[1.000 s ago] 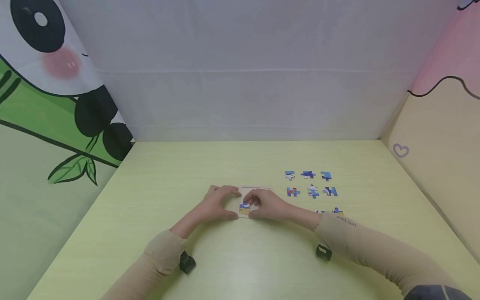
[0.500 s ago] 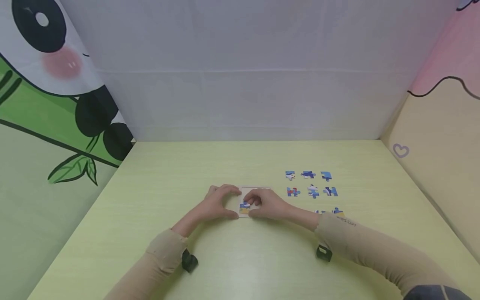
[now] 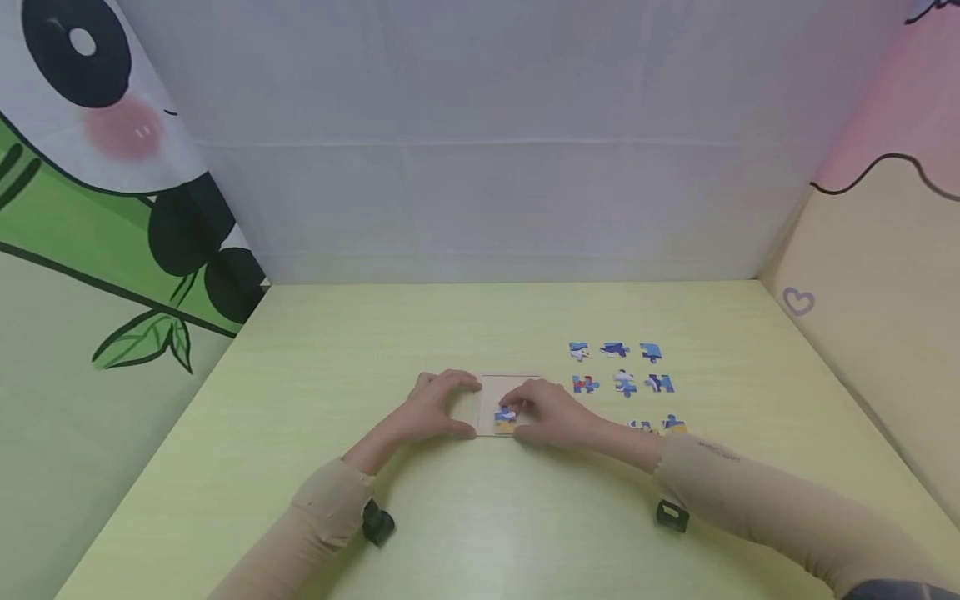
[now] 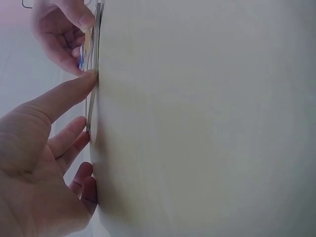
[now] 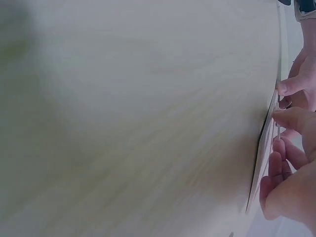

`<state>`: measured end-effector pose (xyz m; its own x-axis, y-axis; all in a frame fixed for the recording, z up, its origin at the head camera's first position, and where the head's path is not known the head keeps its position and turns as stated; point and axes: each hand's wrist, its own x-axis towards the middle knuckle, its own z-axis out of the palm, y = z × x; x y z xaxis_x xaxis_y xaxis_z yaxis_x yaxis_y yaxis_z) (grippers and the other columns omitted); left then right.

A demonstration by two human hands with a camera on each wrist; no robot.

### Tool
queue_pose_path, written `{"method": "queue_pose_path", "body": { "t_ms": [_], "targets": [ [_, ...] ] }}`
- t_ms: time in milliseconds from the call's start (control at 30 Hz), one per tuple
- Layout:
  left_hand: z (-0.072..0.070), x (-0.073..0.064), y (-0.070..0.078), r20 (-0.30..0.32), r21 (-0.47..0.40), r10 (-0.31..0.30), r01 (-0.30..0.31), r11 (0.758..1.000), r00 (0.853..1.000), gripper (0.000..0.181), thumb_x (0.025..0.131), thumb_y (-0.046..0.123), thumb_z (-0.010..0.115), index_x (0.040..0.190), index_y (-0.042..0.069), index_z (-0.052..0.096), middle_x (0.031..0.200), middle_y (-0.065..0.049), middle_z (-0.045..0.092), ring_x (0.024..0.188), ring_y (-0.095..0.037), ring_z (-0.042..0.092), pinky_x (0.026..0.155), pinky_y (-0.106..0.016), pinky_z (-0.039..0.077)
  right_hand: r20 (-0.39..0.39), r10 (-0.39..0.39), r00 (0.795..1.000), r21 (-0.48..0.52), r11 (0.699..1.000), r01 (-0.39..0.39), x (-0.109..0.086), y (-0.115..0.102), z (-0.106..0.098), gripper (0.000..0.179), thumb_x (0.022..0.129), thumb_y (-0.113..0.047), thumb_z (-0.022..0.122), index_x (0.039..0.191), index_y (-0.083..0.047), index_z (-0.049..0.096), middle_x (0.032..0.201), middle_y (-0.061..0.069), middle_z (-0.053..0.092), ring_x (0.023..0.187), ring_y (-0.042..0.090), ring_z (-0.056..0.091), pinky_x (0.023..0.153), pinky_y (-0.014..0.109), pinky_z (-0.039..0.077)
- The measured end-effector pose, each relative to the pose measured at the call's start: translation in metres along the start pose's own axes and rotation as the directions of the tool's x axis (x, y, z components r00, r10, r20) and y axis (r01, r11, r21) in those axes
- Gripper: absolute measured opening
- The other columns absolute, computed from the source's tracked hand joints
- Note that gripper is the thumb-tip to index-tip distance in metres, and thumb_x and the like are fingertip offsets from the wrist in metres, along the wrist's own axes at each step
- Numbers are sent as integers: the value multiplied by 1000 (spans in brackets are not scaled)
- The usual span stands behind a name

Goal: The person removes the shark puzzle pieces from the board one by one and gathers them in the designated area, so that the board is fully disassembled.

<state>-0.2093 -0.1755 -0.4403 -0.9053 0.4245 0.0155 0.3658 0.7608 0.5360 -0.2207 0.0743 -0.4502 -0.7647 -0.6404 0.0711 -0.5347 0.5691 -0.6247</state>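
A small, flat, pale puzzle board (image 3: 491, 388) lies on the table in the head view. My left hand (image 3: 435, 410) grips it from the left, thumb at the near corner and index finger at the far one. Between thumb and fingers, my right hand (image 3: 553, 414) pinches a blue-and-yellow jigsaw piece (image 3: 505, 422) over the board's near part. From the left wrist, my left thumb (image 4: 66, 96) shows against the board's edge (image 4: 93, 103). The right wrist view has my right thumb (image 5: 291, 118) at the thin piece, with its fingers curled below.
Several loose jigsaw pieces lie in rows to the right of the board, among them a red-and-blue piece (image 3: 585, 384) and a blue corner piece (image 3: 651, 352). My right forearm (image 3: 735, 471) passes close in front of the nearest row. A grey-white wall (image 3: 510, 208) rises behind the table.
My right hand has shifted a little to the right, and the pinched jigsaw piece has moved with it, away from the board's left side. The left hand stays in place on the board.
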Motion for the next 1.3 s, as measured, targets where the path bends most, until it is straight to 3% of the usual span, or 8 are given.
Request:
{"method": "queue_pose_path", "body": {
  "t_ms": [267,533,733,1033,1300],
  "targets": [
    [-1,-1,3,11,-14,-35,35,999,999,68,72,29,87,132,15,59,145,-6,53,127,-29,39,102,-44,31,-7,-31,999,-66,997,30,-25,8,-9,41,87,-18,72,128,-16,65,112,-4,64,101,12,52,90,33,41],
    [-1,-3,1,9,-18,-2,2,1000,1000,67,72,28,87,131,13,59,144,-7,54,129,-30,39,103,-44,30,-55,-26,998,-123,992,19,-48,15,-18,41,83,-16,75,124,-16,67,108,-7,67,103,12,58,94,39,42],
    [-1,-3,2,9,-30,6,-6,1000,1000,67,73,28,87,132,12,59,144,-8,54,129,-32,38,103,-44,30,-100,10,995,-112,994,-21,-65,28,-32,43,82,-13,76,123,-16,67,105,-10,67,99,11,59,92,40,44],
    [-2,-3,3,6,-31,-9,10,999,1000,68,72,29,87,132,13,59,145,-7,53,127,-32,38,102,-44,30,-196,-18,980,-128,992,-8,-79,40,-54,44,79,-14,81,122,-14,68,103,-8,68,96,15,60,89,43,32],
    [-1,-3,3,8,-46,-27,27,999,1000,68,72,29,87,132,14,59,146,-5,53,127,-31,37,102,-44,30,-204,-25,979,-128,992,-2,-84,44,-57,44,79,-13,81,121,-13,68,105,-6,70,95,15,61,88,40,31]
  ]
}}
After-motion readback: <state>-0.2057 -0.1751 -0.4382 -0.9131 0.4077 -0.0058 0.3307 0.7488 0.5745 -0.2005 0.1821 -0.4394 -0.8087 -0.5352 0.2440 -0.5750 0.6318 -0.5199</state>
